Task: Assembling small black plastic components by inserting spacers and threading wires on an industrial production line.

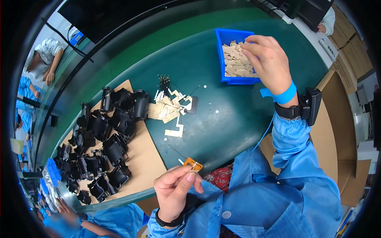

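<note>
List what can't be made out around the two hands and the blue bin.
Head view only:
- Right hand over the blue bin: its fingertips hide whether it grips one of the tan pieces.
- Left hand: small orange part is too small to identify.
- Black parts on the cardboard sheet: overlapping, so no count.
- Thin pins: too fine to tell.

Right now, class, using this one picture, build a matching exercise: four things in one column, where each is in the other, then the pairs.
Things:
1. small orange part
2. tan pieces
3. black housings
4. blue band

Places:
A. on the cardboard sheet
B. around the right wrist
C. in the blue bin
D. pinched in the left hand

Pairs: 1-D, 2-C, 3-A, 4-B
</note>
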A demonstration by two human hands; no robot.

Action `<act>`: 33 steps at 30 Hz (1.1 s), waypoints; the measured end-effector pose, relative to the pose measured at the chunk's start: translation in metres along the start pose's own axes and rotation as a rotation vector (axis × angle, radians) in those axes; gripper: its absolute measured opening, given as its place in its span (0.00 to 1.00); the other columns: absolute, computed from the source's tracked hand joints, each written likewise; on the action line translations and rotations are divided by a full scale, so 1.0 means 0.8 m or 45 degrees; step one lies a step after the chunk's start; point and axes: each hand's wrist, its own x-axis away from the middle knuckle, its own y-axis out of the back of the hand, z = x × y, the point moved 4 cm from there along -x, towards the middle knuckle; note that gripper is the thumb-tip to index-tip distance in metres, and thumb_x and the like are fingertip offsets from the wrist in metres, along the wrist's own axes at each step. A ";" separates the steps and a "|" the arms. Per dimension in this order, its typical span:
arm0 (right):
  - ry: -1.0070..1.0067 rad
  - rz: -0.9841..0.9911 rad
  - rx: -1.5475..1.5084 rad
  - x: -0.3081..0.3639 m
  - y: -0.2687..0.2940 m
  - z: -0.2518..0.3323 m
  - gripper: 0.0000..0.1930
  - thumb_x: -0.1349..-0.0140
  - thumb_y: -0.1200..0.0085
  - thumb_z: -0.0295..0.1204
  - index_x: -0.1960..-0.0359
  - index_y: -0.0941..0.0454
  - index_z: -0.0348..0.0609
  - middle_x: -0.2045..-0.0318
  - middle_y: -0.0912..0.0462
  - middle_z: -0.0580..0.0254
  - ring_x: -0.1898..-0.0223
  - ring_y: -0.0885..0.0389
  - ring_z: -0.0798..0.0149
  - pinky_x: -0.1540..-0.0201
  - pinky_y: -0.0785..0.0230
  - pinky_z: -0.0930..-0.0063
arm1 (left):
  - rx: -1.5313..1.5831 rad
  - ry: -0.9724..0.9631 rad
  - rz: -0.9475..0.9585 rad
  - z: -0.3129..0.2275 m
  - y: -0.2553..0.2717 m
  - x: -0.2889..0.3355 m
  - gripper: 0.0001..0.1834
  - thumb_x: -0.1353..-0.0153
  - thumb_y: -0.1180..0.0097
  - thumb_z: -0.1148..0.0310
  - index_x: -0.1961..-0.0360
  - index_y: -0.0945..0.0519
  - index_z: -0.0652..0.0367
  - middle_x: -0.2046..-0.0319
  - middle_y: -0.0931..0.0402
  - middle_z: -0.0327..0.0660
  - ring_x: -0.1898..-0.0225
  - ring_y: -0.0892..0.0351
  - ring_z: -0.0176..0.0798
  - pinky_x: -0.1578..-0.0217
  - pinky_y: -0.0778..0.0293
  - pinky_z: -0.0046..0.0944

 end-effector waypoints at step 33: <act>0.442 -0.024 -0.865 0.082 0.023 0.205 0.11 0.60 0.43 0.32 0.71 0.23 0.48 0.70 0.24 0.70 0.69 0.30 0.67 0.57 0.39 0.60 | -0.053 -0.275 -0.480 0.001 0.025 0.004 0.04 0.44 0.48 0.79 0.70 0.26 0.70 0.73 0.30 0.42 0.79 0.30 0.30 0.77 0.32 0.27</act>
